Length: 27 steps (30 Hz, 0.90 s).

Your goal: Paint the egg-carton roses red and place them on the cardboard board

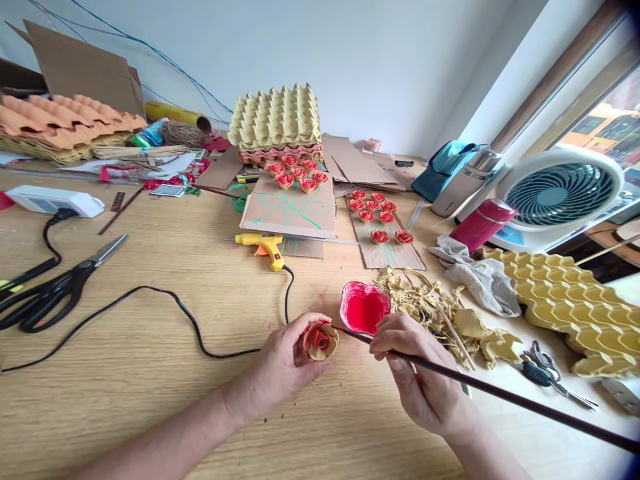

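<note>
My left hand (283, 360) is closed around a small egg-carton rose (320, 340), partly red and partly bare yellow. My right hand (415, 370) pinches a long dark paintbrush (500, 395) whose tip touches the rose. Just behind them stands a small cup of red paint (364, 307). Both hands hover low over the wooden table (150, 360) near its front edge.
A yellow glue gun (266, 245) with a black cord lies mid-table. Behind it, cardboard sheets carry finished red roses (297, 172). Black scissors (55, 287) lie at left. Egg trays (560, 293), carton scraps (430, 303), a rag, small scissors (543, 370), a fan (557, 193) and a red flask sit at right.
</note>
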### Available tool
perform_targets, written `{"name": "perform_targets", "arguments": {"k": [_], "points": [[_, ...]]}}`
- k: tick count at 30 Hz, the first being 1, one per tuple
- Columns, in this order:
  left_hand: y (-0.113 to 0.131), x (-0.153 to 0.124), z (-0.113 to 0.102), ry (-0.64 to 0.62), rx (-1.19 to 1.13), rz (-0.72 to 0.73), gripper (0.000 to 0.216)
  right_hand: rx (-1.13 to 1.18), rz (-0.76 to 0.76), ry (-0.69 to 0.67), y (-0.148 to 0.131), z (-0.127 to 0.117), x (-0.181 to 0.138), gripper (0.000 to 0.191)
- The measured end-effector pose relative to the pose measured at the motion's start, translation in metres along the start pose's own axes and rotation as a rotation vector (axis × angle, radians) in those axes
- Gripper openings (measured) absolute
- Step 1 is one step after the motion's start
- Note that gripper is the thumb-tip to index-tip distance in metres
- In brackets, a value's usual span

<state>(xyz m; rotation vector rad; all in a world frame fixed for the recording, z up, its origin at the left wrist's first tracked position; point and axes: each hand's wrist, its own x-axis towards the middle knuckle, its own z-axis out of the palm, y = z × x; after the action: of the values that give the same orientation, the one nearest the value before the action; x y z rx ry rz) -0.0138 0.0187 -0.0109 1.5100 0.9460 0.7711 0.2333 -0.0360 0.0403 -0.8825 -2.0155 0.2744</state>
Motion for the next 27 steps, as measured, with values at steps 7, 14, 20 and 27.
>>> {"name": "perform_targets", "arguments": {"k": [7,14,20,27], "points": [[0.0000,-0.0035,-0.0009,-0.031,0.083,0.043,0.049,-0.033,-0.069,-0.080,-0.0033,0.0035,0.0085,0.021],[-0.0001,-0.0037,-0.0004,-0.026,0.069,0.054,0.049,-0.065,-0.131,-0.101,-0.0002,0.0071,0.0095,0.021],[-0.0010,-0.0022,-0.0005,-0.029,0.068,0.047,0.048,-0.038,-0.108,-0.069,-0.0010,0.0025,0.0074,0.021],[-0.0006,-0.0038,-0.0005,-0.045,0.037,0.083,0.045,-0.036,-0.113,-0.125,-0.0020,0.0087,0.0120,0.022]]}}
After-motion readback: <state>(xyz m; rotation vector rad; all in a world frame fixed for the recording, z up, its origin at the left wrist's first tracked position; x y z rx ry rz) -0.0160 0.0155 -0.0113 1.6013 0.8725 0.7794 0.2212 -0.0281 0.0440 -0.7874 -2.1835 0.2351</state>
